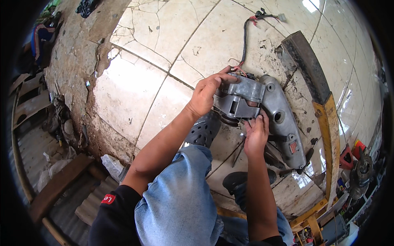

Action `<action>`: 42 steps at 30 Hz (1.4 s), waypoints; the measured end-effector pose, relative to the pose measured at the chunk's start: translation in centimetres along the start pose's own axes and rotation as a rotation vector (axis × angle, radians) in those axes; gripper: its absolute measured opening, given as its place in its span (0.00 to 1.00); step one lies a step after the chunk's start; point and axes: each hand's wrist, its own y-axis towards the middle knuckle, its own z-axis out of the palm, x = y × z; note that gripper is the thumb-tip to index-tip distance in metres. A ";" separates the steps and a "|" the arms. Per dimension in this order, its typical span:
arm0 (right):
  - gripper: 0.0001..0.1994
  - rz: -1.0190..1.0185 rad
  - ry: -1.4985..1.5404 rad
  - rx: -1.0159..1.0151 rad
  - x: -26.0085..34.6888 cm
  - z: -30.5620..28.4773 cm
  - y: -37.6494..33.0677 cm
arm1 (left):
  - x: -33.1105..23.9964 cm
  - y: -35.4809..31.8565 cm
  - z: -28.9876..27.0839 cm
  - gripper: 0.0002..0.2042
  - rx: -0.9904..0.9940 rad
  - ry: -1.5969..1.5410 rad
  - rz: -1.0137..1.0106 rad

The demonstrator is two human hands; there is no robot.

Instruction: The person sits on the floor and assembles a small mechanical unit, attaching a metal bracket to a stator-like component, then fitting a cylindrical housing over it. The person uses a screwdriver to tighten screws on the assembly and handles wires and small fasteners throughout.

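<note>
My left hand [206, 93] is closed round the upper left side of a grey metal motor-like unit [245, 89], its fingers along the top edge. My right hand [257, 132] grips the same unit from its lower right, with some fingertips hidden beneath it. A dark round wheel [230, 120] shows at the unit's lower end. From its far end, red wires run into a black cable [245, 39] that ends in a pale connector [282, 17]. A long grey metal casting [285, 119] with round holes and a label lies just right of the unit.
A yellow and dark metal frame [327, 123] curves up at the right. Several tools, among them a red-handled one [347, 158], lie beyond it. Cracked pale tiles [135, 98] cover the floor. My shoe [204, 129] is close below the unit. A wooden piece [61, 186] stands at the left.
</note>
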 end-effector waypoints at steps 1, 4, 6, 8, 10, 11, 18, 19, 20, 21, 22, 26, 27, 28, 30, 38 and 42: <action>0.17 0.004 -0.072 -0.009 0.2 -0.4 -0.5 | -0.1 -0.1 -0.1 0.23 0.012 0.012 -0.012; 0.16 -0.263 -0.472 0.073 -0.4 -3.7 -2.2 | 0.0 -0.2 -0.1 0.25 0.041 0.139 0.024; 0.15 -0.297 -0.668 0.019 0.2 -5.0 -3.7 | 0.1 -0.3 -0.5 0.23 0.074 0.157 0.041; 0.14 -0.345 -0.983 0.022 0.0 -7.9 -4.0 | -0.1 -0.6 -0.7 0.22 0.109 0.202 0.062; 0.14 -0.395 -1.100 0.000 -0.5 -9.8 -3.9 | -0.8 -0.7 -1.0 0.23 0.171 0.252 0.083; 0.15 -0.342 -1.092 -0.015 -0.7 -10.1 -3.9 | -1.0 -0.8 -1.1 0.25 0.200 0.294 0.104; 0.27 -0.239 -0.675 0.273 0.7 -5.0 -2.1 | -2.1 -0.8 -1.5 0.47 0.449 0.829 0.153; 0.29 -0.201 -0.641 0.292 0.7 -4.2 -1.5 | -1.7 -0.4 -1.7 0.52 0.457 0.886 0.191; 0.30 -0.161 -0.605 0.315 0.7 -3.4 -0.8 | -1.4 -0.3 -1.7 0.53 0.392 0.829 0.182; 0.31 -0.122 -0.569 0.338 0.6 -3.0 -0.2 | -1.1 -0.2 -1.6 0.55 0.326 0.771 0.174; 0.32 -0.122 -0.533 0.372 0.6 -2.8 0.2 | -0.7 -0.1 -1.7 0.56 0.260 0.714 0.165; 0.32 -0.088 -0.323 0.399 -1.1 -2.1 1.3 | 0.2 1.3 -2.5 0.58 0.380 0.705 0.218; 0.32 -0.074 -0.254 0.368 -1.6 -2.0 1.4 | 0.2 1.5 -2.6 0.59 0.384 0.756 0.220; 0.32 -0.089 -0.250 0.382 -1.8 -2.0 1.4 | 0.2 1.6 -2.6 0.59 0.389 0.807 0.223; 0.32 -0.128 -0.242 0.419 -0.5 -0.9 1.3 | 0.2 1.7 -2.8 0.59 0.385 0.855 0.227; 0.33 -0.180 -0.234 0.330 1.2 0.6 1.8 | 0.3 2.4 -2.8 0.55 0.241 0.780 0.209; 0.34 -0.245 -0.258 0.277 3.1 2.2 1.8 | -0.5 4.1 -2.5 0.50 0.163 0.595 0.026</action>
